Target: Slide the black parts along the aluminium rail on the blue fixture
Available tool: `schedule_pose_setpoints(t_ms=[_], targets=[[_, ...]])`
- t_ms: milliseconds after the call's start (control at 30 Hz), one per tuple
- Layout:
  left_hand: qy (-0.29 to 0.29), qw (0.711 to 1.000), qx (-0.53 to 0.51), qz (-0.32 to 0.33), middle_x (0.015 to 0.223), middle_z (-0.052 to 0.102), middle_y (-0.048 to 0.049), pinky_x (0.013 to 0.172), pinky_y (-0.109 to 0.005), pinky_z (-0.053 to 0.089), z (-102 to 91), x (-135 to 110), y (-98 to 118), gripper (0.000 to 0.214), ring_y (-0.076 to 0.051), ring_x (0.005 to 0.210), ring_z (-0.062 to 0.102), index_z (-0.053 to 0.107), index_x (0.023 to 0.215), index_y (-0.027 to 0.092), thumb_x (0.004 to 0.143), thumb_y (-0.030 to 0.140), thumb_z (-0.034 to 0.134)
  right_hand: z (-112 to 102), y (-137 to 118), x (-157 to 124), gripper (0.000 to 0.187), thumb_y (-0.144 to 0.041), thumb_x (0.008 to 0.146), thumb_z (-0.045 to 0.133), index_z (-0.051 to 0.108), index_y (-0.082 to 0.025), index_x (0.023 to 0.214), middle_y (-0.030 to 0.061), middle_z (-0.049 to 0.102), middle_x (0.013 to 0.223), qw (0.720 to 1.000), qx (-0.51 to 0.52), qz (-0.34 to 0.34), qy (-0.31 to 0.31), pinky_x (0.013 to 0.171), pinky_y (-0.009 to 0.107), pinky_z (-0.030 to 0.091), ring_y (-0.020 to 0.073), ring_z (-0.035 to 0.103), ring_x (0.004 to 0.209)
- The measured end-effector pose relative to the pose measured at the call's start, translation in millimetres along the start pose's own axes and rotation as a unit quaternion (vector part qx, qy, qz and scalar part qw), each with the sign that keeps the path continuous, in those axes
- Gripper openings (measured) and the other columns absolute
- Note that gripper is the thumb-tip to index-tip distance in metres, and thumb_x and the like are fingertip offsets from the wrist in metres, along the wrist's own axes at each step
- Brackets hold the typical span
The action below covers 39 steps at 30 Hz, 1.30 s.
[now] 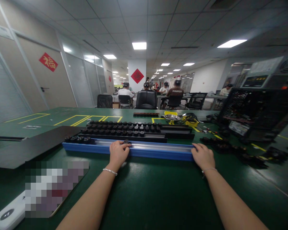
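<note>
A long blue rail (156, 152) with a silver channel lies across the green table (146, 198) in front of me. Several small black parts (78, 139) sit in its left end. My left hand (118, 154) rests on the rail near its middle, fingers curled over the edge and touching a small black part (126, 141). My right hand (203, 156) grips the rail's right end, fingers folded over it. Behind the rail lie black rails (134, 129) filled with rows of the same black parts.
A dark flat panel (36, 145) lies at the left, a white device (7, 215) at the near left corner. A metal bowl (172, 117) sits on yellow items behind. Loose black parts (232, 150) and an open black machine frame (256, 111) stand right. People sit at far desks.
</note>
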State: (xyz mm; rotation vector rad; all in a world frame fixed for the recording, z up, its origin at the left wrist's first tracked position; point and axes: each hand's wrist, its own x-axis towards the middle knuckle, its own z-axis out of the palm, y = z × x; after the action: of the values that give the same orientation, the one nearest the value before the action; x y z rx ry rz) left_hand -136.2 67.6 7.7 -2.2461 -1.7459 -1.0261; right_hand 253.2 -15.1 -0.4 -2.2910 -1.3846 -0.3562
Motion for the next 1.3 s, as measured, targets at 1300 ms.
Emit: schedule_pose_setpoints(t_ms=[1300], targets=[[-0.006, 0.999, -0.030, 0.034, 0.099, 0.062, -0.0038, 0.095, -0.039, 0.037, 5.4, 0.0, -0.6, 0.027, -0.022, 0.100, 0.051, 0.073, 0.089, 0.033, 0.076, 0.023, 0.051, -5.3, -4.9, -2.9, 0.050, -0.035, 0.084, 0.028, 0.062, -0.017, 0.115, 0.0113, 0.055, 0.124, 1.000, 0.005, 0.016, 0.001, 0.098, 0.038, 0.033, 0.0237, 0.047, 0.116]])
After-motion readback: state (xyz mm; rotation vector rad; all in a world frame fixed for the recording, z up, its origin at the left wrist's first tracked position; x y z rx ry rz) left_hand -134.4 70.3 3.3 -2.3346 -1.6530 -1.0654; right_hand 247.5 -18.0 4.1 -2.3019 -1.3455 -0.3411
